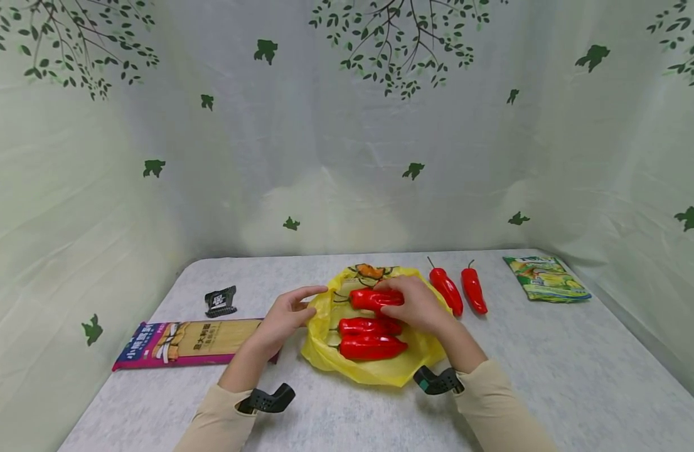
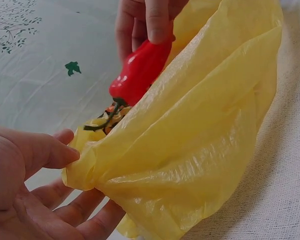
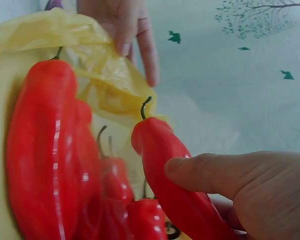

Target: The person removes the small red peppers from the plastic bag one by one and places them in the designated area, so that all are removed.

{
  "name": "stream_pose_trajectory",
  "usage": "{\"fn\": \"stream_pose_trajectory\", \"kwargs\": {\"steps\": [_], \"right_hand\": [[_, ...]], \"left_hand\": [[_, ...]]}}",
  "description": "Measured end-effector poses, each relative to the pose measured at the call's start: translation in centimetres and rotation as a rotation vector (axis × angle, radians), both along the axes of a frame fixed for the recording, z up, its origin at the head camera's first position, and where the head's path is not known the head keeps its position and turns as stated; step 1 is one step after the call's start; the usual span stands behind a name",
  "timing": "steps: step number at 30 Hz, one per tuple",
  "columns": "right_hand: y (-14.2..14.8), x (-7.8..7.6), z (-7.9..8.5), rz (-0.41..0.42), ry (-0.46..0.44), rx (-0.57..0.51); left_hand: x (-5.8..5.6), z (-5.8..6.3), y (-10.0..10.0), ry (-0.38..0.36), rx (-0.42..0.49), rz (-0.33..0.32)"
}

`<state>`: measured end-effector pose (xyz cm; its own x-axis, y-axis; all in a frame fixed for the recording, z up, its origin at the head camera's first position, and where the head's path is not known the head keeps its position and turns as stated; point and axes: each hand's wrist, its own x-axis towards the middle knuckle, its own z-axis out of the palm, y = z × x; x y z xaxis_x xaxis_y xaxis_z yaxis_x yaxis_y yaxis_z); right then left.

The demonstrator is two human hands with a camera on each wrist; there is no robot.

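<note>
An opened yellow plastic bag (image 1: pixel 347 369) lies on the table, several red chili peppers (image 1: pixel 372 347) inside it. At its left edge, my left hand (image 1: pixel 282 319) holds the rim between thumb and fingers, as the left wrist view shows. My right hand (image 1: pixel 423 304) grips a red chili pepper (image 3: pixel 170 167) by its body, above the others in the bag. The green stem of that pepper points left, toward my left hand. Two more red peppers (image 1: pixel 445 290) lie on the table just right of the bag.
A long pack of noodles (image 1: pixel 211 339) lies left of the bag, its right end behind my left forearm. Beyond it sits a small black packet (image 1: pixel 220 301). A green and yellow packet (image 1: pixel 546 278) rests at the back right of the table (image 1: pixel 573 370).
</note>
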<state>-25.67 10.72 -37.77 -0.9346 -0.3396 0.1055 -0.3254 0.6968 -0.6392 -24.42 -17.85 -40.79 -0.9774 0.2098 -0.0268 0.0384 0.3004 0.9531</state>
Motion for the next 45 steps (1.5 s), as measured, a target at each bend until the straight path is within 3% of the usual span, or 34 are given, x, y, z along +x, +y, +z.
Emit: {"fn": "stream_pose_trajectory", "kwargs": {"steps": [8,17,31,45], "right_hand": [[0.8,0.6,1.5,0.004,0.026,-0.015],[2.2,0.4,2.7,-0.043,0.065,-0.114],[5.8,-0.9,2.2,-0.161,0.066,-0.232],[8.5,-2.2,1.2,-0.332,-0.037,-0.357]], "left_hand": [[0.1,0.0,0.0,-0.010,-0.008,0.009],[0.0,0.0,-0.1,-0.024,-0.010,0.009],[0.0,-0.1,-0.1,-0.018,0.002,0.001],[0.0,-0.1,-0.1,-0.016,0.007,0.004]]}}
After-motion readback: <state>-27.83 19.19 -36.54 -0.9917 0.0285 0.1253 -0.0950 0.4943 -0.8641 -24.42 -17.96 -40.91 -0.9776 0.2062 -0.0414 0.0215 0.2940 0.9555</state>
